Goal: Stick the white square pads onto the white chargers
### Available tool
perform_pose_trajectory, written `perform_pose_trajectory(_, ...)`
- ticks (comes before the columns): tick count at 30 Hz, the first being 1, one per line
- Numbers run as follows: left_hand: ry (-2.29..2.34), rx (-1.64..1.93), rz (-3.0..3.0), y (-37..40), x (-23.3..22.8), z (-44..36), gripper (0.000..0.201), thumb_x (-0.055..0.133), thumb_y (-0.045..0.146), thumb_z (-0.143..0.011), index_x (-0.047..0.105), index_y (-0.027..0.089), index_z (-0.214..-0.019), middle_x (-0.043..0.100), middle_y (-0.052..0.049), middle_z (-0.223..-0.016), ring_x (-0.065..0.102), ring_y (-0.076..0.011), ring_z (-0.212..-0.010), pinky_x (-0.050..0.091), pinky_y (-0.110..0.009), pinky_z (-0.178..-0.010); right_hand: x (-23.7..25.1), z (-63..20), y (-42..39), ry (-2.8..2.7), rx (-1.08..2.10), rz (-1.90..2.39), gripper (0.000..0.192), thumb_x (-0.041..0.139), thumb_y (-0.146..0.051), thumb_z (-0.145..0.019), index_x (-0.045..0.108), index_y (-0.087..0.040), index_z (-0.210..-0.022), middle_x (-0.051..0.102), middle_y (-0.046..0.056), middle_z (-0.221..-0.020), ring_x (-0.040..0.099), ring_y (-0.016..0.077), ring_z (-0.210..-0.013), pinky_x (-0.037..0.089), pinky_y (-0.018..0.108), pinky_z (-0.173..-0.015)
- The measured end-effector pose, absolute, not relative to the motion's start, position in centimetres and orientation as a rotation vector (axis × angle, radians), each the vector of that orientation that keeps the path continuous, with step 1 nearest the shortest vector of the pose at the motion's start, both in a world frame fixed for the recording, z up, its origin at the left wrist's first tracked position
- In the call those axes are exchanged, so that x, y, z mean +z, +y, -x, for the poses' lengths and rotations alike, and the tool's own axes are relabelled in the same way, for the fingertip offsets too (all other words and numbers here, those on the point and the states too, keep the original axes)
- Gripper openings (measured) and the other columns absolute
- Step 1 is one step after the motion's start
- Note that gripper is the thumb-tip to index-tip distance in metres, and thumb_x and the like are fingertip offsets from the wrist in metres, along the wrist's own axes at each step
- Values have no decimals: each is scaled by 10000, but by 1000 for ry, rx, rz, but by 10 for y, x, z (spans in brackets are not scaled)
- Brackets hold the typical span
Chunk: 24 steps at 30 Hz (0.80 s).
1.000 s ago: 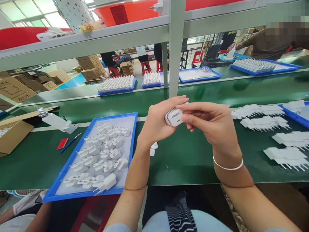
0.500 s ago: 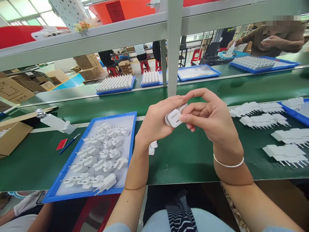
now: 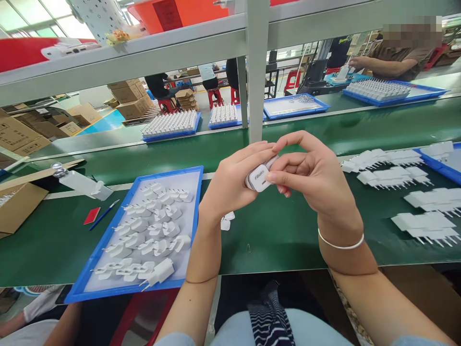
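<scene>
Between my two hands is a white charger piece (image 3: 258,178) with printed lettering and a small slot on its face. My left hand (image 3: 234,175) is wrapped round its left side. My right hand (image 3: 309,173) pinches its right edge between thumb and fingers, and the fingertips of both hands meet above it. Part of the piece is hidden by the fingers. Below my left hand, a few small white pieces (image 3: 226,220) lie on the green bench (image 3: 273,240). To the left, white plug parts (image 3: 154,230) with pins lie in rows in a blue-rimmed tray (image 3: 200,192).
Stacked white chargers (image 3: 425,226) lie at the right beside another blue tray (image 3: 446,166). A red pad (image 3: 92,216), a blue pen (image 3: 104,215) and a white dispenser bottle (image 3: 82,182) are at left. A post (image 3: 256,72) rises ahead; a co-worker (image 3: 399,57) sits across.
My hands keep their hold on the charger piece, almost in place. The view has shifted slightly. Across the bench, the co-worker's arm and body have moved.
</scene>
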<state>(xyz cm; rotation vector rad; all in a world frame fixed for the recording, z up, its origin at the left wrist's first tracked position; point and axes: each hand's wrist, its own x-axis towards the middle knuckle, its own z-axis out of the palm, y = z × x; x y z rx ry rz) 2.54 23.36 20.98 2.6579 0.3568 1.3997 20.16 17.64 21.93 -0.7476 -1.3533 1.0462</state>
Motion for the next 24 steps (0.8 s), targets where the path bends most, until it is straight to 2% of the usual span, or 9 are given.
perform_pose_trajectory(5,390,1390,-2680,234,208,-26,429,623,116,-901,618,191,-1323,689,-113,-1339,641,-249,-1298,586,-393,-1036,220,-202,176,-1362,1031,775,460,918,-288,-707,572,-252,-1008,679,-66,-625,577,107,-464,502,230,-416)
perform_pose_trajectory(12,381,1407,-2674,237,206,-28,427,616,100,-887,618,189,-1304,694,-106,-1327,647,-238,-1287,586,-371,-1023,219,-200,177,-1358,1006,779,456,913,-302,-709,565,-232,-996,663,-72,-597,561,98,-460,489,224,-420)
perform_pose_trajectory(18,394,1429,-2643,236,206,-31,402,632,94,-862,648,188,-1252,722,-94,-1268,690,-225,-1211,599,-326,-949,220,-200,176,-1385,952,816,427,891,-316,-739,571,-242,-1013,647,-75,-605,567,108,-475,499,243,-440)
perform_pose_trajectory(24,449,1444,-2616,235,207,-31,440,634,125,-860,651,207,-1293,735,-70,-1256,723,-215,-1128,605,-302,-895,219,-199,175,-1406,914,824,408,876,-352,-756,576,-239,-1009,635,-65,-617,578,119,-493,492,258,-443)
